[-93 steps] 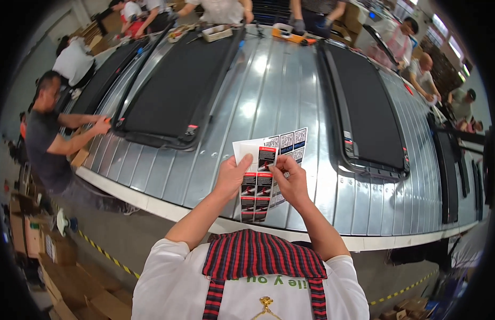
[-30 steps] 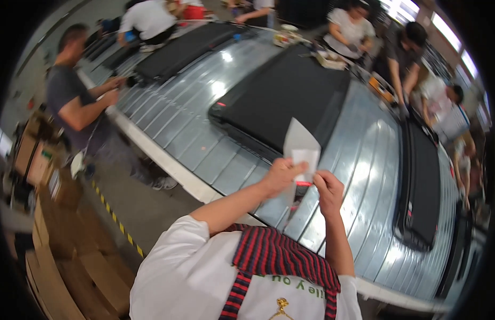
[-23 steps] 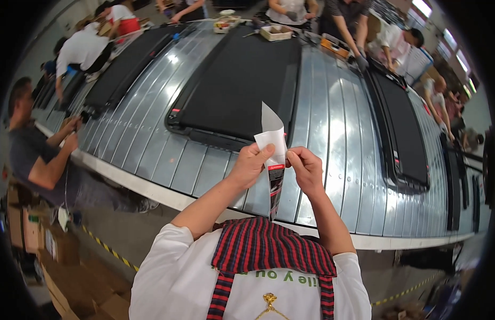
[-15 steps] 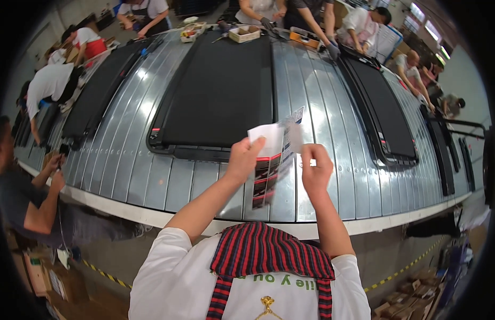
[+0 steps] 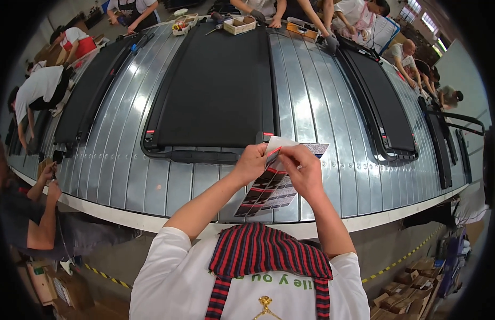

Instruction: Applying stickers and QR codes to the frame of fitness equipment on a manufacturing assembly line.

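Observation:
A sheet of labels (image 5: 268,189), printed in black, red and white, hangs at a slant between my hands above the near edge of the slatted metal line. My left hand (image 5: 251,162) is closed on its upper left part. The fingers of my right hand (image 5: 303,169) are pinched at its top edge, where a pale corner stands up; what exactly they grip is partly hidden. A second printed piece with blue and white areas (image 5: 318,149) sticks out behind my right hand. Just beyond lies a large black treadmill-like deck (image 5: 215,85) with small red-marked labels at its near corners.
Another black deck (image 5: 378,90) lies to the right, and one more (image 5: 92,96) to the left. At the far edge stand a white parts tray (image 5: 240,25) and an orange-sided tray (image 5: 303,29). Several co-workers bend over the slatted line (image 5: 306,101); one person (image 5: 42,213) stands close at my left.
My right hand has moved left and come close to my left hand at the top of the label sheet. The sheet has swung from nearly upright to a slant, its lower end toward the left.

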Demonstrator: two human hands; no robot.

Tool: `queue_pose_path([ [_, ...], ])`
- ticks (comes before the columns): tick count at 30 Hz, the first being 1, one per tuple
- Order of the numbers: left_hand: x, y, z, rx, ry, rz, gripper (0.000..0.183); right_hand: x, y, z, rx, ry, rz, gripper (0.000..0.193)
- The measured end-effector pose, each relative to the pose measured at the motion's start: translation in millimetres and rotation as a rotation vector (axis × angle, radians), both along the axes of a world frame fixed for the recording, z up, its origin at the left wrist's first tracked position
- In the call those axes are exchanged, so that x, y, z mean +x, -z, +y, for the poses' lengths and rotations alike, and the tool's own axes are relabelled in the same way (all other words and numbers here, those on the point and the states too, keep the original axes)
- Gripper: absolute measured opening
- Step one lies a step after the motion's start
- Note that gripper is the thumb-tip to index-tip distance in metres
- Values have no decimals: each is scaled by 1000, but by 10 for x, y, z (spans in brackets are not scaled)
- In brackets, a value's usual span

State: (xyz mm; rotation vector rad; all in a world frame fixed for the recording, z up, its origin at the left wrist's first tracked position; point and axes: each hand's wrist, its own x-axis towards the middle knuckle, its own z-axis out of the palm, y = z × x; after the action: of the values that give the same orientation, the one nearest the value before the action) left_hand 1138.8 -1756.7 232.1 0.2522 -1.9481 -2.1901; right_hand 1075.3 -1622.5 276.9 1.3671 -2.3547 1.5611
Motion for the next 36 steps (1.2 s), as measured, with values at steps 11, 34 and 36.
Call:
queue_pose_path([
  [11,447,597,-430,119,-177,-218,24,116,329,-93,-6,-136,-199,7],
  [34,-425,681,-901,-1083,322,-187,11,-1852,1631,-924,365,-39,-1079,16],
  [36,-515,695,-945,-1095,363,-226,12,-1877,1641,-968,381,-72,-1089,17],
])
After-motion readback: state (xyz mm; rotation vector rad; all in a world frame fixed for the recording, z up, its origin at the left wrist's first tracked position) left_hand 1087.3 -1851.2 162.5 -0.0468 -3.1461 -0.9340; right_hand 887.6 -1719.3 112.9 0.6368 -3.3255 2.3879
